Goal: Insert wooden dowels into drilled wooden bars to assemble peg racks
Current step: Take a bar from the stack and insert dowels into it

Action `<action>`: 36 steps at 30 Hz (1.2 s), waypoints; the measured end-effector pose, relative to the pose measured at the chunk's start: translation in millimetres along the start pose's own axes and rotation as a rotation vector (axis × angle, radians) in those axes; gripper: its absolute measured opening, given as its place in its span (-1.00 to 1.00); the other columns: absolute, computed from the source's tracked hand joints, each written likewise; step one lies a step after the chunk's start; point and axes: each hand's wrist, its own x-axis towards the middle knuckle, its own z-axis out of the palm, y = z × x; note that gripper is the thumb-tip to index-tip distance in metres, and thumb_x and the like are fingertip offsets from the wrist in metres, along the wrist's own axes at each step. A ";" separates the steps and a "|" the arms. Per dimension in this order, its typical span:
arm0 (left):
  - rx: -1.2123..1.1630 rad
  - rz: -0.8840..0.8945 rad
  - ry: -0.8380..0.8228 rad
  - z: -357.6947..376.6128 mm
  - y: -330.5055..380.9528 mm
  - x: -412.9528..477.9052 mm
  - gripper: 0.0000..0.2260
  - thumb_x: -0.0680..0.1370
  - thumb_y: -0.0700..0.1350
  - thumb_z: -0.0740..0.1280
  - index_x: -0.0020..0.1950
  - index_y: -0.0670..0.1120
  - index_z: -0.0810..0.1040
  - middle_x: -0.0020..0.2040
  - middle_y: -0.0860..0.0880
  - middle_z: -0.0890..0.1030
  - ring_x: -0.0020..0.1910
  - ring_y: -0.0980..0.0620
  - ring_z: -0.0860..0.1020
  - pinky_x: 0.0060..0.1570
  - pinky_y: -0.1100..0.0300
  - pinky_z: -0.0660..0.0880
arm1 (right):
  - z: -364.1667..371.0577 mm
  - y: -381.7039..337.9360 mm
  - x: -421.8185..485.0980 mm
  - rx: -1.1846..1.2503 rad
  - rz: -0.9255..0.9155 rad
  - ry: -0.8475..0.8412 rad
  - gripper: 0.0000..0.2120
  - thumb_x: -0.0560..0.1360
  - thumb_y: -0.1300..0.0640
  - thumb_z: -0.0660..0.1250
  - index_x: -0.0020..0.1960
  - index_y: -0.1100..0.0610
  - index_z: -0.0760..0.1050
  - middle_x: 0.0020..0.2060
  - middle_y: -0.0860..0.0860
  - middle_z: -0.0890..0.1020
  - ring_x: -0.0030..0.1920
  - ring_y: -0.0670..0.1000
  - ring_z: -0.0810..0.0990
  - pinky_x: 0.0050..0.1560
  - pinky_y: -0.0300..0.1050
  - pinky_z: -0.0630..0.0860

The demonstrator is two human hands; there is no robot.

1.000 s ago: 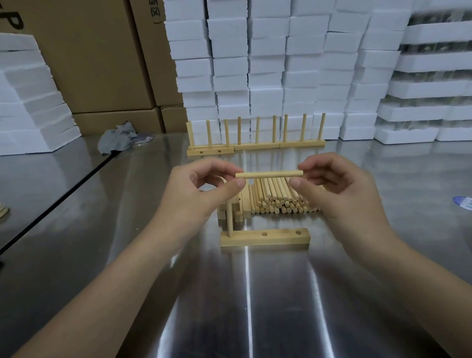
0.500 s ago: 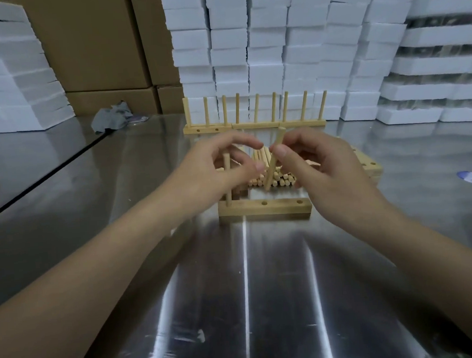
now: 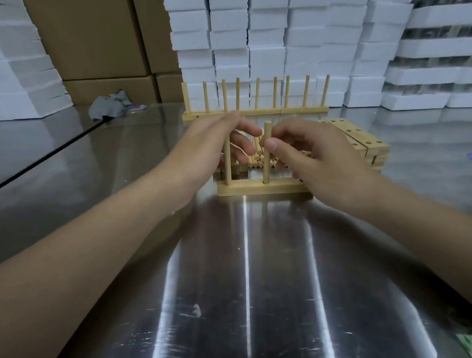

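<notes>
My right hand point(image 3: 320, 159) pinches a pale round wooden dowel point(image 3: 266, 167) just above its middle, standing it upright with its foot in the centre hole of the light rectangular drilled wooden bar point(image 3: 258, 189) lying on the steel table point(image 3: 247, 276), while my left hand point(image 3: 210, 144) reaches, fingers straight and holding nothing, toward the heap of loose dowels point(image 3: 257, 158) behind. The dowel should be light, stiff and smooth, so I judge a high grip lets me press straight down without tilting, though the small bar may slide.
</notes>
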 end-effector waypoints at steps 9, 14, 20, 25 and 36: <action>0.186 0.328 0.095 0.6 -0.3 -6.2 -0.72 0.69 -0.04 0.22 0.31 0.12 0.64 0.09 -0.04 0.64 0.00 0.07 0.62 0.05 0.16 0.53 | -1.4 -0.4 -2.7 -0.051 0.008 -0.021 -0.87 0.69 -0.01 0.33 0.04 -0.06 0.65 -0.14 -0.12 0.70 -0.07 -0.08 0.67 0.04 -0.01 0.62; 0.299 0.480 0.091 1.9 -4.2 -9.0 -0.68 0.63 -0.21 0.26 0.20 0.06 0.75 0.15 -0.03 0.59 0.14 -0.05 0.57 0.13 -0.22 0.50 | -1.9 -1.6 -3.5 -0.055 0.023 -0.067 -0.92 0.61 -0.03 0.44 -0.01 -0.05 0.66 -0.14 -0.12 0.73 -0.05 -0.10 0.69 0.08 0.00 0.62; 0.197 0.422 0.104 6.8 -5.3 -6.8 -0.64 0.50 -0.19 0.26 0.10 0.10 0.76 0.13 0.02 0.64 0.11 -0.03 0.59 0.07 -0.15 0.55 | -4.5 -2.2 -0.2 -0.072 0.045 -0.109 -0.87 0.60 0.02 0.48 0.01 0.08 0.69 -0.14 -0.06 0.74 -0.06 -0.08 0.69 0.09 -0.05 0.59; 0.233 0.436 0.089 7.1 -5.7 -5.9 -0.65 0.46 -0.11 0.25 0.11 0.13 0.74 0.08 0.02 0.64 0.05 -0.02 0.59 -0.12 0.10 0.43 | -8.1 -0.2 -3.7 -0.096 0.055 -0.130 -0.87 0.57 -0.09 0.48 -0.02 -0.04 0.67 -0.15 -0.14 0.71 -0.05 -0.14 0.66 -0.02 -0.16 0.54; 0.316 0.447 0.195 -5.1 8.2 -11.8 -0.78 0.51 -0.18 0.28 -0.03 -0.08 0.73 -0.07 0.05 0.66 -0.06 0.05 0.57 -0.04 -0.06 0.51 | -8.0 9.3 0.8 -0.395 0.005 -0.320 -0.75 0.60 -0.05 0.45 0.27 -0.17 0.66 -0.06 -0.24 0.56 -0.05 -0.24 0.52 -0.04 -0.32 0.35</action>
